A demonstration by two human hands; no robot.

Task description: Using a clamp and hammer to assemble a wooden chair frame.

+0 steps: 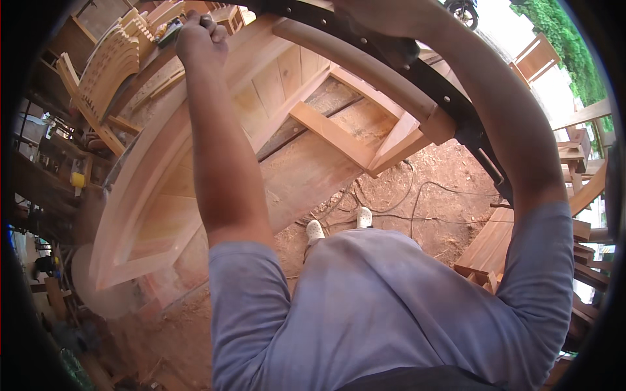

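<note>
My left hand (201,40) is closed in a fist at the upper left, beyond a curved wooden frame; what it grips is too small to make out. At the top edge, my right hand (381,14) lies over a long black metal bar (447,100) with rivet-like dots along it, which looks like a bar clamp. Its fingers are blurred and partly cut off. Just under the bar runs a rounded wooden rail (365,68), ending in a wooden block. The pale wooden frame with inset panels (147,215) rests on a broad wooden surface (306,179).
Curved wooden parts (111,65) are stacked at the far left. Cables (391,212) trail over the dirt floor by my shoes (315,230). A wooden piece (486,244) lies low on the right, near more stacked wood. A motorbike wheel (463,13) shows at the far right.
</note>
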